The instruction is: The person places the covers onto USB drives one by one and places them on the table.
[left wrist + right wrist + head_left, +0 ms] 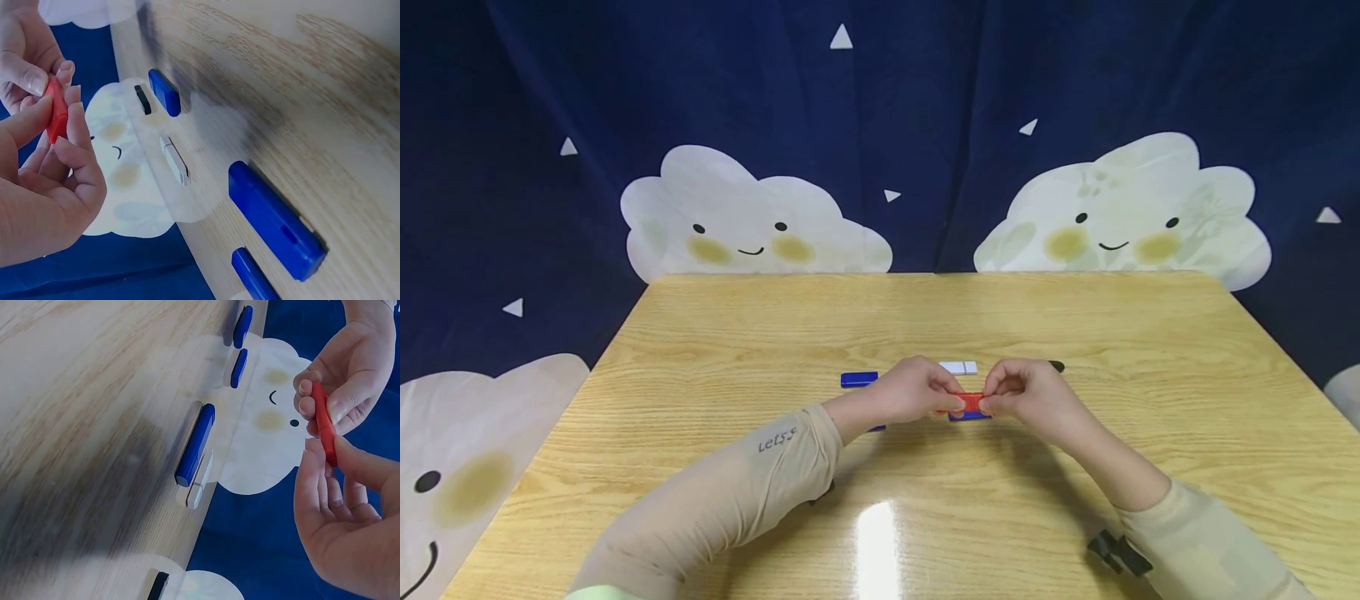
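Both hands hold one small red USB stick (972, 402), raised above the table. At its left end the left hand (917, 390) pinches it between thumb and fingers. My right hand (1026, 392) pinches the opposite end the same way. Up close, the red stick (57, 111) is slim and rounded at the edges, and fingers cover part of it. On the table below the hands lies a blue USB stick (970, 416), partly hidden behind the red one in the head view. A white capped stick (961, 367) lies just beyond.
Another blue stick (859, 380) lies left of the hands, and one more blue stick (878, 428) shows partly behind the left wrist. Past the right hand, a black piece (1057, 366) rests on the wooden table (760, 325). A dark blue curtain (925, 100) hangs behind.
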A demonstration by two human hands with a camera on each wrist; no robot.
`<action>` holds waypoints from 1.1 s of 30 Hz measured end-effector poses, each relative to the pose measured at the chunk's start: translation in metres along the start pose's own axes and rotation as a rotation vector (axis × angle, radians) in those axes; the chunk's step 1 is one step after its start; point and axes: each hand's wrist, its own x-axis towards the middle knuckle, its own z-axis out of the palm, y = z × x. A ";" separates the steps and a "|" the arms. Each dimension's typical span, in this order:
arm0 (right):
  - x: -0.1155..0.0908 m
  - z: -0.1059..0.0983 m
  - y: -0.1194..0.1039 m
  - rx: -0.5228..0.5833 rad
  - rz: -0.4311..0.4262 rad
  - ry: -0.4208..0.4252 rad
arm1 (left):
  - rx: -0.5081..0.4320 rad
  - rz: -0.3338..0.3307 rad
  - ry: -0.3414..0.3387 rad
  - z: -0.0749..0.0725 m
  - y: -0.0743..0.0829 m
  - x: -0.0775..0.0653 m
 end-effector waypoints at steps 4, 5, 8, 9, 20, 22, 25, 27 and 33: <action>0.000 -0.001 0.000 -0.006 0.002 0.003 | -0.005 0.002 0.006 0.001 0.000 0.001; 0.000 -0.001 0.000 -0.006 0.002 0.001 | -0.004 0.008 0.005 0.001 0.000 0.001; -0.001 0.000 0.000 -0.010 -0.007 -0.002 | 0.011 0.032 0.007 0.004 0.001 0.002; -0.002 0.000 0.000 -0.016 -0.012 -0.005 | 0.020 0.044 0.009 0.005 0.001 0.003; -0.002 -0.005 0.002 -0.060 0.013 -0.024 | 0.077 0.086 0.038 0.011 0.007 0.002; -0.002 -0.007 0.003 -0.043 0.020 -0.033 | 0.123 0.104 0.044 0.012 0.007 0.002; -0.002 -0.009 0.005 -0.013 0.035 -0.045 | 0.246 0.130 0.065 0.013 0.007 0.001; -0.001 -0.011 0.006 0.011 0.036 -0.059 | 0.330 0.135 0.090 0.015 0.007 0.000; -0.003 -0.021 0.013 -0.016 0.033 -0.080 | 0.443 0.133 0.178 0.020 0.007 0.000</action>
